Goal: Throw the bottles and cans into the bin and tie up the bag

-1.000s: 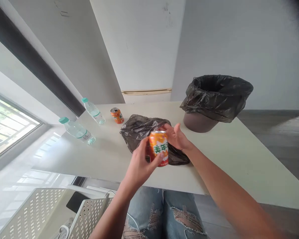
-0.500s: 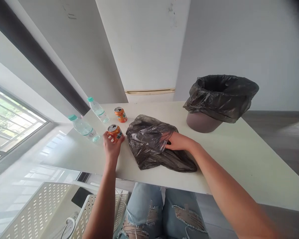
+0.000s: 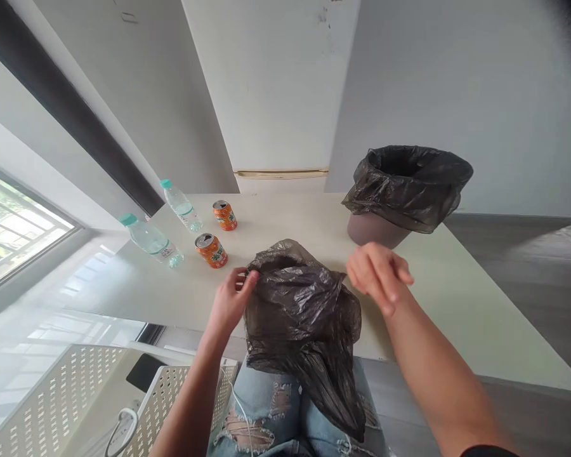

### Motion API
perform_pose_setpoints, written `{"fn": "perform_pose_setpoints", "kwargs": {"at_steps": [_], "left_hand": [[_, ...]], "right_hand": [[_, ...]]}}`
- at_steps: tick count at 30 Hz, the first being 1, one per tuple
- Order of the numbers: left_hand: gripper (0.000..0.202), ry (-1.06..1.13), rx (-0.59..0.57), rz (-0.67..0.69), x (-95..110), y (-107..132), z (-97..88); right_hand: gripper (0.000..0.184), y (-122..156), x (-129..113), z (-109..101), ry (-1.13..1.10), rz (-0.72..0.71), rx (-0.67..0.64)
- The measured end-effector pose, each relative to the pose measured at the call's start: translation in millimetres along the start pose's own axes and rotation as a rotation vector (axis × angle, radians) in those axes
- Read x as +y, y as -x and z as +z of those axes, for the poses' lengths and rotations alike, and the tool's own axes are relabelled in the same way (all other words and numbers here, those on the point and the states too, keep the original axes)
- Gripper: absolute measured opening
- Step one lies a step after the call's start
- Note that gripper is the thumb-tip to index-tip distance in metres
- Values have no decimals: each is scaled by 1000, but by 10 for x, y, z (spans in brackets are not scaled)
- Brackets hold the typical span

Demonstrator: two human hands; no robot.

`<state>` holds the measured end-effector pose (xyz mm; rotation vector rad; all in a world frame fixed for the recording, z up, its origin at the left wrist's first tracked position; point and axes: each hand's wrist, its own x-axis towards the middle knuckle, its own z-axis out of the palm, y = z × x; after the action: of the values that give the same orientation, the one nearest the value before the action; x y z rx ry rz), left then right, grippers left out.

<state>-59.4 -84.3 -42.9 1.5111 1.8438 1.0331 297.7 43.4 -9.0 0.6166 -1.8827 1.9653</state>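
Note:
A black plastic bag (image 3: 299,304) hangs over the table's front edge, its lower end bunched above my lap. My left hand (image 3: 231,298) pinches the bag's upper left rim between thumb and fingers. Just off the bag's right side, my right hand (image 3: 375,273) is raised with its fingers curled in, slightly blurred, and nothing shows in it. An orange drink can (image 3: 212,251) stands beyond my left hand, apart from it. Behind that is a second orange can (image 3: 225,216). Both are upright with opened tops.
Two clear plastic bottles with green caps, a nearer bottle (image 3: 152,241) and a farther bottle (image 3: 181,204), stand at the left. A bin (image 3: 374,230) lined with a black bag (image 3: 409,197) is at the back right of the white table (image 3: 495,330). A perforated white basket (image 3: 71,393) sits lower left.
My left hand has let go of the nearer can and taken the bag's rim. My right hand has come off the bag. The bag has shifted towards me, over the table edge.

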Motion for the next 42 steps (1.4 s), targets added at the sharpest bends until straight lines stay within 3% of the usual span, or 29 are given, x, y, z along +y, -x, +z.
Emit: {"fn": "perform_pose_setpoints", "kwargs": {"at_steps": [2,4,5,6,8,9,11,15,17,20,22,24,27,30,32,34,37,40,42], "left_hand": [[46,-3,-81,34,-10,49,119],[44,88,-118,102,-48,25,187],[43,174,-143,130,-69,-11,193],[44,271,-167,148,-90,-58,181],[47,441,-189,157,-127,-172,107],[49,496,-177,153,-143,-230,50],[53,563,-113,118,-169,-320,-80],[61,564,51,-109,-172,-276,-254],[68,476,41,-200,-155,-161,-230],[74,369,-106,-184,-164,-50,-87],[65,346,-108,-99,-213,-93,2],[52,373,22,-30,-279,-205,29],[38,454,312,-32,-310,-311,-34],[34,272,518,72,-190,-170,-74],[42,34,424,211,-80,2,-24],[46,-128,200,316,-21,126,75],[21,-146,-1,305,-104,120,205],[25,73,40,125,-282,-12,206],[30,179,120,89,-338,-62,164]], "right_hand": [[27,110,94,-96,74,-149,358],[18,97,213,-168,283,-22,818],[30,54,281,-191,384,124,965],[44,-2,354,-208,456,288,1025],[58,-109,505,-226,487,551,944],[58,-146,577,-234,472,617,897],[48,-173,696,-259,467,607,940],[36,-109,775,-364,590,380,1380],[36,-82,746,-405,618,313,1487],[45,-86,680,-407,585,278,1461],[53,-99,648,-383,566,283,1432],[46,-96,632,-361,583,328,1457],[31,-57,624,-352,633,401,1531],[28,-12,616,-365,671,377,1594],[28,1,614,-382,671,346,1603],[33,3,619,-403,613,312,1577],[53,2,633,-437,451,260,1540],[65,18,639,-448,205,209,1542],[58,39,635,-437,113,228,1514]]}}
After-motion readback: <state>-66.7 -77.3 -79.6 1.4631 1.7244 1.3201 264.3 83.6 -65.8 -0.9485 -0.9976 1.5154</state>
